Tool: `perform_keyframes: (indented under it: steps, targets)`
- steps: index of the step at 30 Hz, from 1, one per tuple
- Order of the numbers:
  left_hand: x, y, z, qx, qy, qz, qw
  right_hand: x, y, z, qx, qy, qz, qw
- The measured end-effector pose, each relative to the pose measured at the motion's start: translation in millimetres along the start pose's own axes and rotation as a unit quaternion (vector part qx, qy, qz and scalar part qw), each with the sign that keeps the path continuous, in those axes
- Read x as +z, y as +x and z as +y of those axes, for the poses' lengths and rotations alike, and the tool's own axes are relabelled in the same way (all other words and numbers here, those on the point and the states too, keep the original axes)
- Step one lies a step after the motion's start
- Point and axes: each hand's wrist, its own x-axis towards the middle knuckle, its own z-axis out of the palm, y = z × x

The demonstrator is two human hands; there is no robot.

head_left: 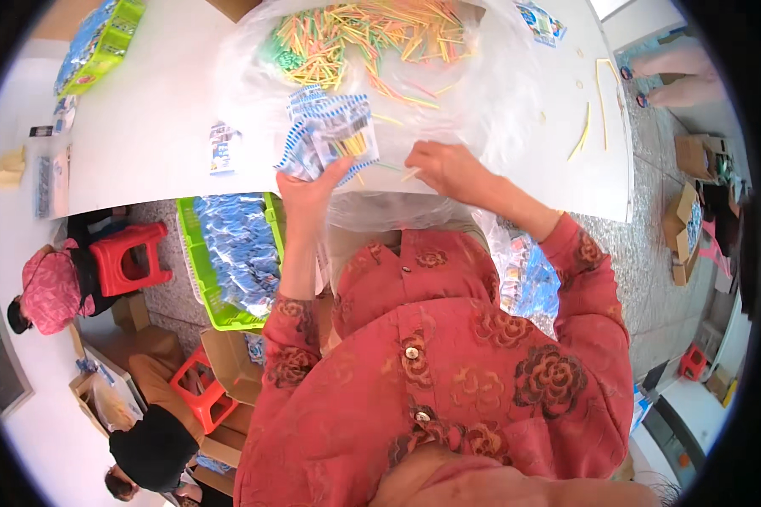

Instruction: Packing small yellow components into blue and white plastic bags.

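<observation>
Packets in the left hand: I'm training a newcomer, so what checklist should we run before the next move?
1. Packets gripped: ok, in the left hand.
2. Right hand apart from the packets: ok, there is a gap.
3. Right fingertips empty: not ok, they pinch a thin piece.
4. Sticks near the hands: ok, piled on clear plastic just beyond.
5. All sticks on the plastic: not ok, some strays lie toward the table's right end.
6. Held packets sealed: cannot tell, edges overlap.
</observation>
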Motion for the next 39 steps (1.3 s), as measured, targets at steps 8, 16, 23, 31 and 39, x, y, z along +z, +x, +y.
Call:
perform_keyframes:
  steps: [8, 16, 23, 31, 39]
  targets:
    - [-1.6, -17.1, -4.4, -0.003, 0.016, -0.023, 1.0, 14.1, 5.0, -2.9, 0.031, -0.062, -0.053, 0.996]
    - [1.5, -25.9, -1.9, 0.028, 0.018, -0.058, 0.998, -97.2, 34.3, -58.9, 0.099, 0.357, 0.247, 0.895]
    - [5.0, -35.0, 7.6, 0.081, 0.164, -0.051, 0.982, -113.9, 35.3, -95.1, -0.003, 0.296, 0.213, 0.931]
    - [6.4, -44.0, 19.9, 0.124, 0.232, -0.069, 0.962, -107.9, 32.2, -101.3, -0.072, 0.153, 0.236, 0.957]
    - [9.4, -52.8, 21.4, 0.078, 0.201, -0.051, 0.975, -99.1, 26.2, -109.3, -0.024, 0.167, 0.186, 0.968]
